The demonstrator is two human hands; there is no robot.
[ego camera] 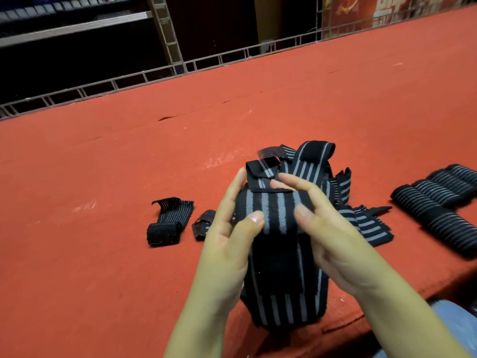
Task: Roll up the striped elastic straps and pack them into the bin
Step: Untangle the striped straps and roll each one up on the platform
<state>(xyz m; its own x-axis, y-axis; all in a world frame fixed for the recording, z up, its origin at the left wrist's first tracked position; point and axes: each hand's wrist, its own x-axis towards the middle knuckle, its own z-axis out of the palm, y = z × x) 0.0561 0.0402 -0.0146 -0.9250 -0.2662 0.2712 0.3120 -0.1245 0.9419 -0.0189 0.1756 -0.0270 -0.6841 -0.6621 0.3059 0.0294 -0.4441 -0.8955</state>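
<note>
Mid-frame, your left hand (232,228) and right hand (325,228) both curl around the strap (273,213), thumbs pressing its rolled top; its tail hangs toward the lower frame over the red table (103,280).

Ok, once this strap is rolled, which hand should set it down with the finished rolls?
Probably the right hand: the finished rolls lie on its side of the strap. The left hand would have to cross over.

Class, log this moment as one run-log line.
step: rolling | left hand and right hand: grip strap | finished rolls: on table | bin: unseen
</note>
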